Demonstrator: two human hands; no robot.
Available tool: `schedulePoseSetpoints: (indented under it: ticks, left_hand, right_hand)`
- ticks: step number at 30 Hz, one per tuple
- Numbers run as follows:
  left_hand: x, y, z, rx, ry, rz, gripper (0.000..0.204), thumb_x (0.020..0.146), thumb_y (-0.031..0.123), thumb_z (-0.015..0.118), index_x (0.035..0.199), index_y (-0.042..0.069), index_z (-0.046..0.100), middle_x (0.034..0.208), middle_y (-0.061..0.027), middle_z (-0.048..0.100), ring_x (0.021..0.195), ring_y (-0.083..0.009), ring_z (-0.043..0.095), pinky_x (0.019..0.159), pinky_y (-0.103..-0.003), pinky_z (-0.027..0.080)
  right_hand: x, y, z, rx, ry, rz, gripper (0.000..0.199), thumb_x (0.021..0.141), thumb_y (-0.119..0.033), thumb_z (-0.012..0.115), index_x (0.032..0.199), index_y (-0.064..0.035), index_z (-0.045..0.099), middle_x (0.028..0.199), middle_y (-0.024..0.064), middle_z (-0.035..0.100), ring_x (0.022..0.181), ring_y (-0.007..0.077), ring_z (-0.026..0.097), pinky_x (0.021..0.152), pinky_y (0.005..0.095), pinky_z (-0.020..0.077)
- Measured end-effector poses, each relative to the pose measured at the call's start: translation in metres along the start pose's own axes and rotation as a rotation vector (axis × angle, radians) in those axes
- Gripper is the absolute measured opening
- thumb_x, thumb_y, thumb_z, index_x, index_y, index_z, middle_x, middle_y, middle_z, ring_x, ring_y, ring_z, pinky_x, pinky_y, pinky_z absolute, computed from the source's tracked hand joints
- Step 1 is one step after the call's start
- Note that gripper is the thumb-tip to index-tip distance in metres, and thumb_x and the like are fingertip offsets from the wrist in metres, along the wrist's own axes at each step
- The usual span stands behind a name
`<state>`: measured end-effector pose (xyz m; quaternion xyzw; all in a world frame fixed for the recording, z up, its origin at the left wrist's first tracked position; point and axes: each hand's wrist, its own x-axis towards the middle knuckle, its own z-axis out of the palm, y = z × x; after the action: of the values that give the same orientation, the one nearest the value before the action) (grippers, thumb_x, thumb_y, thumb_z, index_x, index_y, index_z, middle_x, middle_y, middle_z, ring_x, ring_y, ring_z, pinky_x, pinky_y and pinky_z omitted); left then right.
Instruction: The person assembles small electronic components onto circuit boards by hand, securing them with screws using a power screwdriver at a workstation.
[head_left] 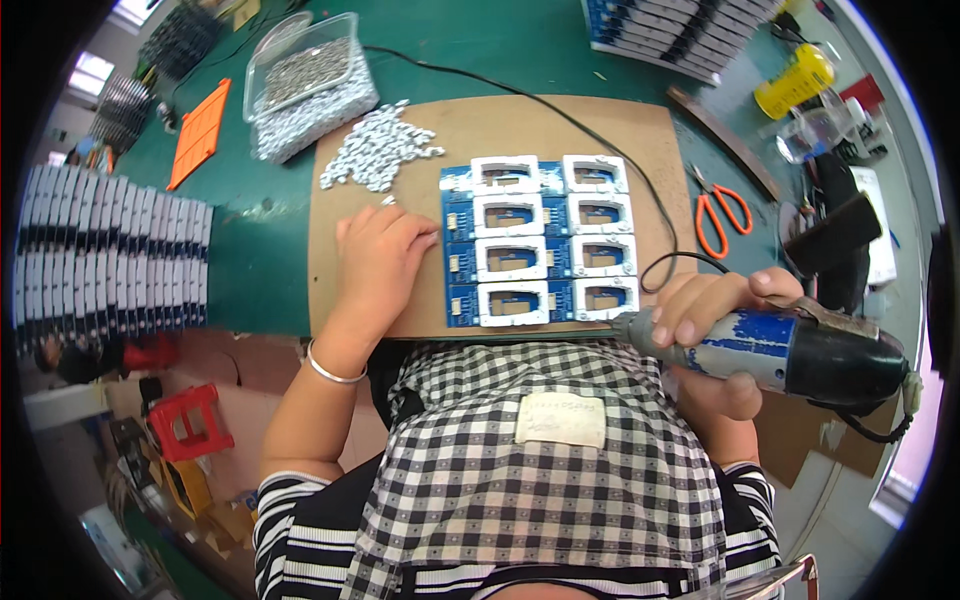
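My right hand (715, 310) is wrapped around a blue, grey and black electric screwdriver (750, 345). The tool lies nearly sideways, its nose by the lower right corner of a blue circuit board panel (460, 220). White plastic frames (512, 303) sit on the panel in two columns, each with a rounded opening. Left of the panel, my left hand (378, 250) rests on the brown board (530, 120) with its fingers curled together. Whatever its fingertips hold, if anything, is hidden. One small white piece (389, 201) lies just beyond them, near a pile of small white parts (378, 148).
A clear tub (300, 75) of small metal parts sits on another of white pieces at far left. Stacked boards (110, 250) stand left, and more (680, 35) at the back. Orange-handled scissors (722, 215), a wooden bar (722, 143) and a yellow bottle (795, 82) lie right. A black cable (560, 108) crosses the board.
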<state>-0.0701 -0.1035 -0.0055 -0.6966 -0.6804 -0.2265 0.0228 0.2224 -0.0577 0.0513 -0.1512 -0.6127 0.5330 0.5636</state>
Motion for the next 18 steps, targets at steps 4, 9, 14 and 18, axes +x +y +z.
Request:
schedulePoseSetpoints:
  ticks: [4,9,14,18]
  left_hand:
    - [-0.006,0.009,0.003,-0.003,0.026,0.070,0.010,0.074,0.010,0.069,0.084,0.011,0.064,0.079,-0.0006,0.060,0.078,-0.0210,0.054,0.075,-0.036,0.035]
    - [-0.016,0.009,0.002,0.032,0.069,0.163,0.012,0.073,0.004,0.065,0.084,0.007,0.063,0.086,-0.0029,0.063,0.078,-0.0222,0.056,0.072,-0.034,0.040]
    - [-0.023,0.009,-0.002,0.007,0.005,0.134,0.013,0.073,0.002,0.066,0.085,0.006,0.064,0.082,-0.0064,0.061,0.078,-0.0247,0.056,0.069,-0.037,0.043]
    - [-0.018,0.005,-0.003,-0.117,-0.037,0.048,0.014,0.072,-0.001,0.066,0.085,0.005,0.064,0.078,-0.0093,0.059,0.075,-0.0291,0.056,0.067,-0.040,0.044]
  right_hand:
    - [-0.002,-0.004,-0.002,0.029,-0.025,0.011,0.065,0.082,-0.042,0.065,0.127,-0.0094,0.032,0.075,0.0073,0.058,0.066,0.0230,0.060,0.069,0.0379,0.0475]
    - [0.001,-0.001,-0.014,0.087,-0.172,-0.037,0.061,0.084,-0.033,0.068,0.125,-0.0075,0.031,0.080,0.0099,0.059,0.072,0.0231,0.061,0.072,0.0376,0.0494]
    - [-0.001,0.004,-0.019,0.137,-0.247,-0.071,0.060,0.082,-0.018,0.069,0.126,-0.0047,0.031,0.084,0.0147,0.060,0.077,0.0246,0.061,0.072,0.0373,0.0506]
    - [0.001,0.002,-0.019,0.170,-0.216,-0.066,0.060,0.081,-0.018,0.069,0.125,-0.0052,0.031,0.083,0.0138,0.060,0.076,0.0245,0.062,0.072,0.0380,0.0516]
